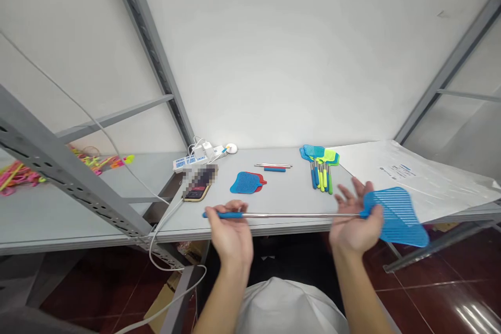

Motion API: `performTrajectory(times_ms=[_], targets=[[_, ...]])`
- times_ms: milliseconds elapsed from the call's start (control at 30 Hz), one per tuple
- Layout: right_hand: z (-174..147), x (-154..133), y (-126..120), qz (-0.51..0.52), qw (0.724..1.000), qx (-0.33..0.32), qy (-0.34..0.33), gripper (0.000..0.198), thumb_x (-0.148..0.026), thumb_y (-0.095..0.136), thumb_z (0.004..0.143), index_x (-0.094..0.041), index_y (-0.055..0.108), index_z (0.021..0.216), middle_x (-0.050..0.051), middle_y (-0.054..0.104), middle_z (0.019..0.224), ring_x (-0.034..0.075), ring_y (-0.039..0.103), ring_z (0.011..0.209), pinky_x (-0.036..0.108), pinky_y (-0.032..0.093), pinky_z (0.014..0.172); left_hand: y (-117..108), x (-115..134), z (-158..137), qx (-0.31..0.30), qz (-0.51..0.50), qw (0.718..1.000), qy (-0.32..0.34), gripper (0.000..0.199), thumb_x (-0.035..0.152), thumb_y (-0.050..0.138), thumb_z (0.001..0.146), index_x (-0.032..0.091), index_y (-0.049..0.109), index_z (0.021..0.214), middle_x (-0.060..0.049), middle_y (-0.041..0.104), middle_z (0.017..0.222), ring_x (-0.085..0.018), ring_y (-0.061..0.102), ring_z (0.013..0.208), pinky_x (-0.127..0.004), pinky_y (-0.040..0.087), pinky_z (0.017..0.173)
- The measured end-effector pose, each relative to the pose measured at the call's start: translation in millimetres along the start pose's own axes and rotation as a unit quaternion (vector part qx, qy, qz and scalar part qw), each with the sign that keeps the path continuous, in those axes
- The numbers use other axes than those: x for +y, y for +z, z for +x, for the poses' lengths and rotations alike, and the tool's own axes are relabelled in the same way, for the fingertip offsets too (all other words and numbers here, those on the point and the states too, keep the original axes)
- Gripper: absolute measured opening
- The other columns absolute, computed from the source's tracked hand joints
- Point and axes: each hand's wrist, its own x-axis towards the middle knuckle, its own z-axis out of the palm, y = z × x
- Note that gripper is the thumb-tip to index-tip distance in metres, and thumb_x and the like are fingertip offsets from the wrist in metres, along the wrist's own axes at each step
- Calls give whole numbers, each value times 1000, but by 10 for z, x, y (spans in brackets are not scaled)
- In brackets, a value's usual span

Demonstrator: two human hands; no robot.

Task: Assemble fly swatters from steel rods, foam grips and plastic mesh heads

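Observation:
A blue fly swatter [297,215] with an extended metal rod is held level across my front, above the table's near edge. My left hand [234,232] pinches its blue grip between thumb and fingers. At the other end my right hand [357,219] supports the neck where the rod meets the perforated blue head, thumb over it and the other fingers spread. Beyond the rod, a loose blue swatter head [246,182] overlaps a red swatter head [263,181]. Behind them lie thin metal rods [270,165] and a blue grip [274,169].
Several collapsed fly swatters [321,167], blue, yellow and green, lie in a row at the back right. A white plastic bag [415,182] covers the table's right side. At left are a phone [200,183], a power strip [190,162], cables and a metal shelf post [78,177].

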Motion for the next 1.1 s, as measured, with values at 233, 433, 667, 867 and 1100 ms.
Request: performTrajectory(times_ms=[233, 433, 667, 867, 1100], targets=[[-762, 161, 704, 39, 989, -116, 87, 53, -45, 15, 100, -29, 37, 145, 8, 54, 139, 21, 61, 110, 43, 39, 96, 30, -474, -460, -88, 40, 993, -70, 38, 54, 43, 97, 21, 53, 81, -11, 74, 100, -22, 67, 98, -39, 46, 90], [-705, 202, 806, 50, 983, -116, 131, 50, -45, 17, 101, -30, 42, 142, 6, 55, 141, 19, 62, 102, 41, 39, 96, -30, -384, -402, -93, 67, 993, -22, 40, 58, 41, 96, 23, 55, 83, -9, 74, 102, -21, 68, 95, -39, 48, 88], [-620, 411, 601, 39, 960, -148, 233, 52, -55, 22, 100, -35, 38, 146, 5, 56, 140, 21, 61, 108, 45, 37, 101, 18, -551, -205, -200, 234, 950, 49, 35, 50, 42, 98, 27, 67, 100, -7, 59, 134, -25, 52, 127, -35, 50, 91], [-388, 460, 435, -116, 934, -196, 275, 39, -54, 43, 94, -27, 67, 110, 7, 63, 127, 25, 54, 123, 39, 44, 100, 52, -936, -75, -356, 510, 764, 171, 32, 39, 48, 96, 34, 65, 123, -3, 21, 160, -34, 36, 137, -52, 40, 104], [666, 493, 90, -414, 864, -201, 203, 41, -60, 39, 93, -23, 56, 85, -1, 55, 65, 18, 55, 63, 29, 45, 62, -59, -1034, 504, -538, 609, 512, 279, 45, 25, 59, 85, 30, 60, 130, -9, 33, 156, -36, 34, 135, -53, 40, 101]])
